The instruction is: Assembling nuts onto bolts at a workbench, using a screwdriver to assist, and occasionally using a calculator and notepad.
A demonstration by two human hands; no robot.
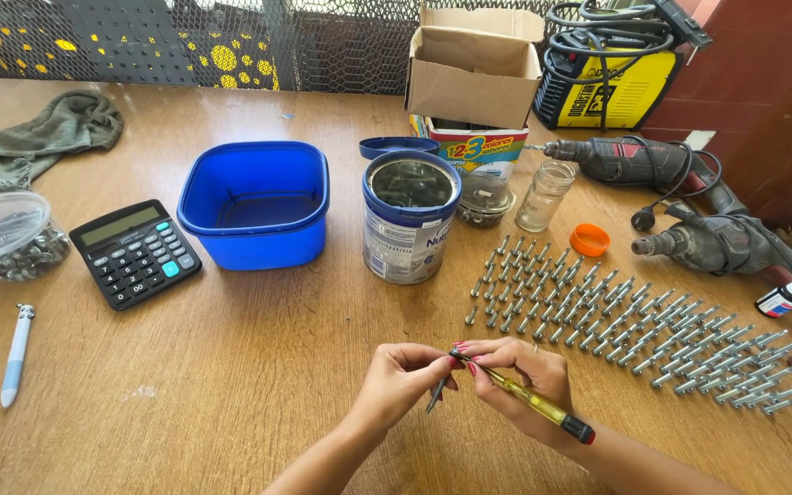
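My left hand (398,378) pinches a dark screw (438,392) by its head, the shank pointing down toward the wooden table (231,367). My right hand (522,371) grips a yellow see-through screwdriver (532,403) with a black and red end, its tip meeting the screw head between my fingertips. Both hands hover just above the table near its front edge. Several rows of grey anchor bolts (616,321) lie to the right of my hands.
A blue plastic tub (254,203), a tin can (410,215) of hardware, a black calculator (136,252), a clear bowl of screws (6,236), a pen (16,356), a glass jar (544,195), an orange lid (589,240), two drills (689,211), a cardboard box (474,69) and a yellow machine (609,78) stand around.
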